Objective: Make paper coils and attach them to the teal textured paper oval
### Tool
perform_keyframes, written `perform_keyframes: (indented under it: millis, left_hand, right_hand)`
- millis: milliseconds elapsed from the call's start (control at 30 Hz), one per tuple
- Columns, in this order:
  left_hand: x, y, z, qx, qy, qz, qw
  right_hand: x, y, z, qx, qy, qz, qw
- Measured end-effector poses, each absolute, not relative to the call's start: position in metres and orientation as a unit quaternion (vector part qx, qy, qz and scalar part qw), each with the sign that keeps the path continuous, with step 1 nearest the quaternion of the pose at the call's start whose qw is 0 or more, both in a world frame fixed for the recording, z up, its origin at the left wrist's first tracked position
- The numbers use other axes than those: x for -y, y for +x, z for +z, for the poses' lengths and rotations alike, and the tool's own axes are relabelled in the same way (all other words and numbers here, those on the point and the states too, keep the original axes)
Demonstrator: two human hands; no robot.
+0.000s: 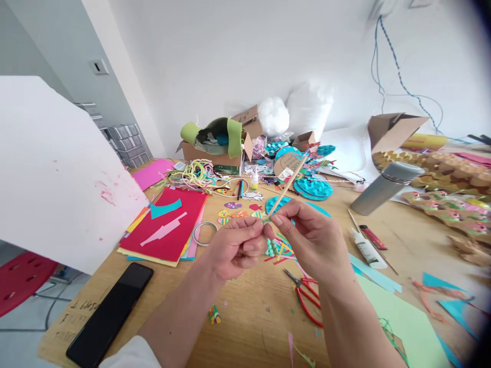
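Observation:
My left hand (pixel 243 243) and my right hand (pixel 312 232) meet over the middle of the table. Both are closed, thumbs and fingertips pinched together at the lower end of a thin wooden stick (pixel 288 185). The stick slants up and to the right. A small light green bit (pixel 265 220), perhaps a paper strip, shows between the fingertips; the fingers hide most of it. Beneath my right wrist lie red-handled scissors (pixel 309 301). Curled and cut paper strips (pixel 282 248) lie behind the hands, near several paper fish (pixel 232 205).
Coloured paper sheets (pixel 164 232) and a black phone (pixel 111 312) lie at left. A grey bottle (pixel 385 189), a glue tube (pixel 370 250) and egg cartons (pixel 441 176) stand or lie at right. Cords (pixel 195 174) and a green-lined box (pixel 215 138) are at the back.

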State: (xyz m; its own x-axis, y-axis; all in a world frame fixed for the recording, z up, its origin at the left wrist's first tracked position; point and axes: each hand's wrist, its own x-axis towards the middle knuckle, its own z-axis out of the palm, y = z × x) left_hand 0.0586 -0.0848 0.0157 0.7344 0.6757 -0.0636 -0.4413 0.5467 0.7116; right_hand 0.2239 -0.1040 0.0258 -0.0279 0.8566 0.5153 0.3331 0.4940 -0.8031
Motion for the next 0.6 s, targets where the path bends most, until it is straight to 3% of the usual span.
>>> perform_keyframes:
  millis: [300,500,600]
  left_hand:
    - [0.086,0.060,0.013,-0.073,0.260,0.221,0.937]
    - [0.086,0.063,0.010,-0.058,0.298,0.203,0.931]
    - [0.086,0.067,0.009,-0.122,0.384,0.247,0.881]
  right_hand:
    - [0.104,0.231,0.032,0.670,-0.370,0.332,0.551]
    - [0.105,0.238,0.035,0.668,-0.357,0.388,0.526]
    - [0.105,0.237,0.034,0.665,-0.377,0.388,0.516]
